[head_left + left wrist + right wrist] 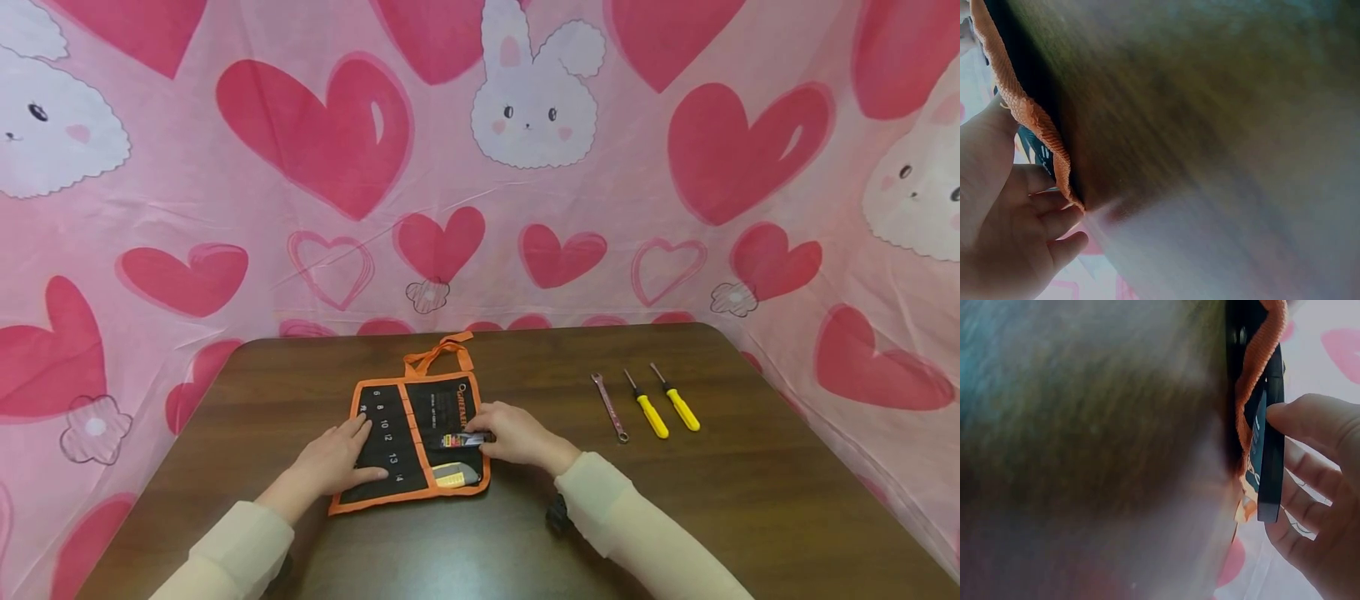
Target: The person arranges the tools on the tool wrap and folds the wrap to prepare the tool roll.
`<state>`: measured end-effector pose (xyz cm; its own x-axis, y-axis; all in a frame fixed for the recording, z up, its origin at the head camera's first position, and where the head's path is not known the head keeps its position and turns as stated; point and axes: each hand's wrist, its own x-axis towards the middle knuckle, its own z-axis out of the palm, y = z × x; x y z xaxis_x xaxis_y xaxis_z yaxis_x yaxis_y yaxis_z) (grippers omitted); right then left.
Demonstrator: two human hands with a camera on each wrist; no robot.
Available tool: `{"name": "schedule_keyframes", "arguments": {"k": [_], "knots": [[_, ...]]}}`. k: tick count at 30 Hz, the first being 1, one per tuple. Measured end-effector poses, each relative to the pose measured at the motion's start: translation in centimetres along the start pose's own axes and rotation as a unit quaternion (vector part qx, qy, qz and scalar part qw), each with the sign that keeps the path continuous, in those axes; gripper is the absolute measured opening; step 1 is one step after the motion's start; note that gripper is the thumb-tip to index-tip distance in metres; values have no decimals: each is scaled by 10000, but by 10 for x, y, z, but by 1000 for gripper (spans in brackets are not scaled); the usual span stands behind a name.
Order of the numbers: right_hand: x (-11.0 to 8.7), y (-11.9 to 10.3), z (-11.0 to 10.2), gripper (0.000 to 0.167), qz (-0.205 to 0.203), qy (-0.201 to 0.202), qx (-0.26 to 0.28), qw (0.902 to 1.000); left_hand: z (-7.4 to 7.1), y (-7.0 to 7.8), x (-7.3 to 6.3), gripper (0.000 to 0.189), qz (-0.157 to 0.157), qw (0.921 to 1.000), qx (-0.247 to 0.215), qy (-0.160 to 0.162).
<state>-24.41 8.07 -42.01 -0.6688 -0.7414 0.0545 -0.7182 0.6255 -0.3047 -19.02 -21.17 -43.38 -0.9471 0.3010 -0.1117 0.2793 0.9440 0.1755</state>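
Observation:
A black tool pouch (375,487) with orange edging lies spread on the table, white numbers running down its left panel. My left hand (332,460) rests on that panel with its fingers spread. Between the thumb and fingers of my right hand (517,433) is a small flat black case (453,440) with a yellow and red label, held over the pouch's right panel. The right wrist view shows the black case (1270,469) edge-on beside the orange edging (1249,381). A yellow and grey utility knife (453,475) lies at the right panel's near end.
Orange tie straps (431,357) stretch from the pouch's far edge. To the right on the brown table (720,517) lie a combination wrench (610,408) and two yellow-handled screwdrivers (651,415). A pink cloth with hearts and rabbits (450,183) hangs behind the table.

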Motion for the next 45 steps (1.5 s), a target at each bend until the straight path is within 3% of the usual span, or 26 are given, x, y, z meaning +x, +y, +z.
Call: {"name": "schedule_keyframes", "arguments": {"k": [10, 21, 31, 42, 45], "knots": [[1, -9, 1, 26, -250, 60, -694, 9973, -1, 1, 0, 93, -13, 10000, 12, -12], [9, -13, 10, 26, -185, -140, -466, 9986, 1, 0, -2, 93, -1, 10000, 34, -10], [11, -13, 13, 27, 174, -282, -178, 9993, 1, 0, -1, 94, -17, 10000, 39, -24], [9, -14, 13, 29, -220, 208, -1133, 9931, 0, 1, 0, 94, -27, 10000, 23, -38], [8, -15, 13, 30, -273, 200, -1186, 9924, -1, 1, 0, 94, -26, 10000, 6, -41]]}}
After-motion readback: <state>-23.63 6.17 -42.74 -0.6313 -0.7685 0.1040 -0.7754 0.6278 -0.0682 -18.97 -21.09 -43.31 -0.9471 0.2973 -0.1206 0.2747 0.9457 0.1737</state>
